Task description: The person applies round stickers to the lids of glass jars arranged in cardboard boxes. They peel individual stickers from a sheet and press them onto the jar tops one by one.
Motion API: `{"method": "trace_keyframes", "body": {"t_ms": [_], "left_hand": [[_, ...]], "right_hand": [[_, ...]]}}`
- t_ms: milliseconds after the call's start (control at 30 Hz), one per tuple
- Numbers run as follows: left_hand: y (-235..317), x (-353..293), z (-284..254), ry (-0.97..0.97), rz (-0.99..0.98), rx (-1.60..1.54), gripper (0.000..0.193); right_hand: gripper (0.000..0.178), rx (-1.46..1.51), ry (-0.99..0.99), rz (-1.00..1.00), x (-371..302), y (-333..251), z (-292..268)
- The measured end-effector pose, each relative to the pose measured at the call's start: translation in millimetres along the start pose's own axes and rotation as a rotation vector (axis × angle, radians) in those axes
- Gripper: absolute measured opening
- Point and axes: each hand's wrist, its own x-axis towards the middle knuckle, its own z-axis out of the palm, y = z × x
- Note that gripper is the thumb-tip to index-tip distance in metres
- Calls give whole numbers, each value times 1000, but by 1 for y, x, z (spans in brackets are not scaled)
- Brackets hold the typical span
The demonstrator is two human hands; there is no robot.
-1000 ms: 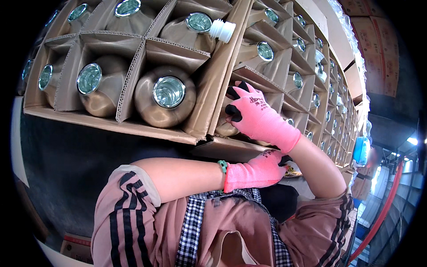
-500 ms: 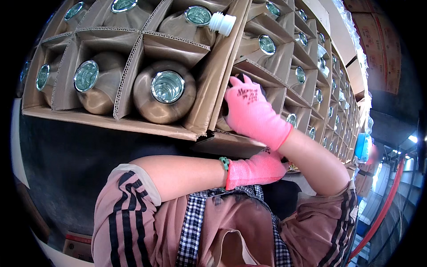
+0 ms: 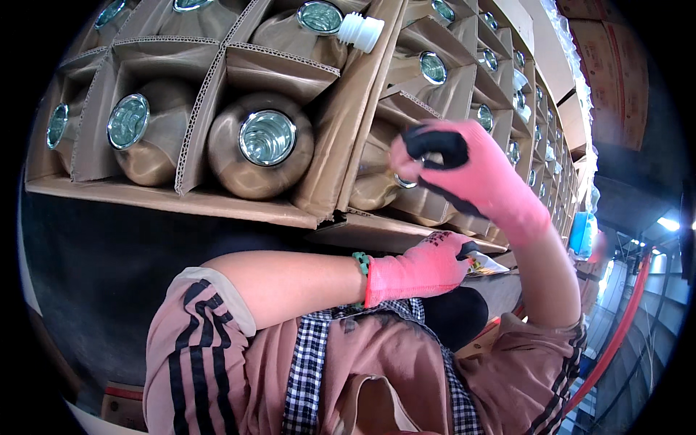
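My left hand point(image 3: 424, 270), in a pink glove with dark fingertips, is closed on a small printed paper sheet or packet point(image 3: 487, 264) near the carton's front edge. My right hand point(image 3: 471, 167), gloved alike with a black palm, is raised over the right-hand carton. Its thumb and fingers curl into a ring with tips together; whether something small is pinched there, I cannot make out. Just below the tips lies a bronze-coloured glass flask liner point(image 3: 374, 190), its mouth partly hidden by the glove. Another liner point(image 3: 261, 177) stands in the neighbouring carton, mouth up.
Cardboard dividers point(image 3: 199, 123) separate several liners in the left carton point(image 3: 181, 206). A white ribbed plastic piece point(image 3: 360, 32) lies by the carton wall. More filled cartons run off to the right, near a red pole or hose point(image 3: 616, 341). Stacked boxes point(image 3: 612, 80) stand beyond.
My right hand has lifted out of the carton cell and turned, uncovering a liner. My left hand stays nearly in place, and its printed paper shows more. The view has shifted slightly.
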Motion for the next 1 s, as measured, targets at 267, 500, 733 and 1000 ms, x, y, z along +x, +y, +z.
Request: {"method": "trace_keyframes", "body": {"t_ms": [267,500,733,1000], "left_hand": [[-37,19,21,-174,214,241,23],[-26,12,7,-196,511,439,23],[-15,9,4,-135,268,205,35],[-15,11,3,-207,321,232,37]], "right_hand": [[14,-26,44,-49,-34,-4,3],[14,-518,68,-256,-21,6,20],[25,-1021,-182,-364,6,36,48],[32,-1091,-43,-397,13,48,58]]}}
